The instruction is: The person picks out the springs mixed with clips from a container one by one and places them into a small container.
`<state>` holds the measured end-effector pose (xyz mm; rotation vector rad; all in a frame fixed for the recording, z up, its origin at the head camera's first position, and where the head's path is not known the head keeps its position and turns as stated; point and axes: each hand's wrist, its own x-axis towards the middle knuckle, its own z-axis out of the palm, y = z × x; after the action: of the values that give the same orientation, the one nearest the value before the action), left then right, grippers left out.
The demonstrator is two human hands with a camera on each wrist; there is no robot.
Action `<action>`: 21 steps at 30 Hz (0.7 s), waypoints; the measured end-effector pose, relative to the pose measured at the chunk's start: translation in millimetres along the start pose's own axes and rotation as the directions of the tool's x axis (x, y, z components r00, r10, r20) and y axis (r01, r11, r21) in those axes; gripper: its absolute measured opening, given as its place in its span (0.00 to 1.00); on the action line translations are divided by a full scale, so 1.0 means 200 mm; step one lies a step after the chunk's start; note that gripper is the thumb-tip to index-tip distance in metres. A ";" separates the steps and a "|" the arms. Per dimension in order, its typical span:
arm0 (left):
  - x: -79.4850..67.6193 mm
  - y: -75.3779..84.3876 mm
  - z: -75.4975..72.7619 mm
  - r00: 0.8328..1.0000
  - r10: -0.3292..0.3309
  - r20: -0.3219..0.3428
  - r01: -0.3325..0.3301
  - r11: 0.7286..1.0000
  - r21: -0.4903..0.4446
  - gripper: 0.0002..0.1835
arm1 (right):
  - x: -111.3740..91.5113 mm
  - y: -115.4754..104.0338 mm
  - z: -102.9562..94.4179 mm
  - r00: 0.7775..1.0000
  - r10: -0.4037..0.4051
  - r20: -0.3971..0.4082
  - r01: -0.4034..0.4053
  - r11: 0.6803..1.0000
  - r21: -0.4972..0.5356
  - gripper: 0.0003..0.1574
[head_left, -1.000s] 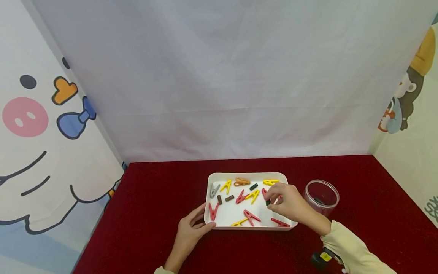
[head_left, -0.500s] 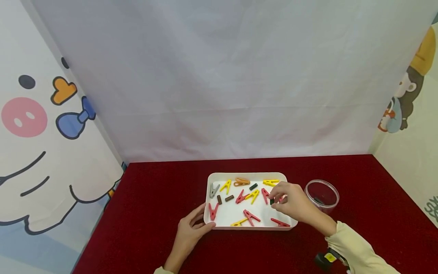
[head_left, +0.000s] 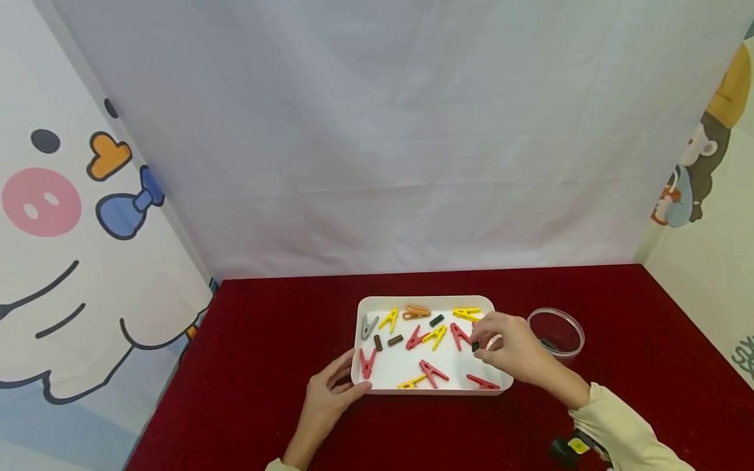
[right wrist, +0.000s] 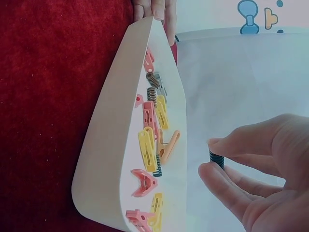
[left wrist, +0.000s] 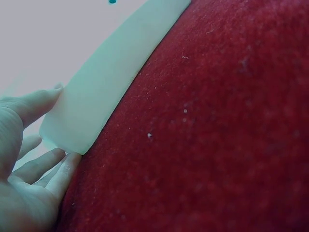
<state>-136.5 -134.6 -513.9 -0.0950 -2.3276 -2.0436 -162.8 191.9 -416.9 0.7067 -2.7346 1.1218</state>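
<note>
My right hand [head_left: 509,343] pinches a small dark green coil spring [right wrist: 217,158] between thumb and fingertips, raised above the right part of a white tray [head_left: 432,392]. At the tray's near left corner, my left hand [head_left: 326,396] holds the edge, thumb at the front wall and fingers round the side. Inside the tray lie another dark green spring [head_left: 436,320], two brown springs [head_left: 395,341], and several clothespins: red [head_left: 432,373], yellow [head_left: 389,320], one grey [head_left: 369,327] and an orange one [head_left: 416,313].
Right of the tray stands a clear round jar [head_left: 564,356] without a lid, dark springs visible inside. A dark red cloth [head_left: 265,340] covers the table. A white curtain [head_left: 412,163] hangs behind, with printed panels on both sides.
My right hand has lifted the green spring slightly and drifted right, uncovering more of a red clothespin. The left hand and the tray have stayed put.
</note>
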 end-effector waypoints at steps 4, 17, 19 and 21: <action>0.00 0.00 0.00 1.000 0.003 0.000 -0.003 1.000 0.000 0.35 | -0.01 0.01 -0.01 1.000 -0.003 -0.010 0.003 1.000 0.007 0.12; 0.00 -0.01 0.00 1.000 0.012 0.002 -0.012 1.000 -0.007 0.35 | -0.04 0.01 -0.06 0.999 -0.026 -0.044 0.025 1.000 -0.018 0.14; 0.00 -0.01 0.00 1.000 0.010 0.003 -0.010 1.000 -0.007 0.35 | -0.05 0.01 -0.08 0.998 -0.031 -0.046 0.030 0.999 -0.020 0.14; 0.00 -0.01 0.00 1.000 0.007 0.004 -0.007 1.000 -0.004 0.35 | -0.05 0.01 -0.09 0.998 -0.028 -0.052 0.027 0.999 -0.025 0.14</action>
<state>-136.7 -134.8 -515.2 -0.1073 -2.3220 -2.0468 -156.2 209.2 -408.5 0.6996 -2.6824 1.0837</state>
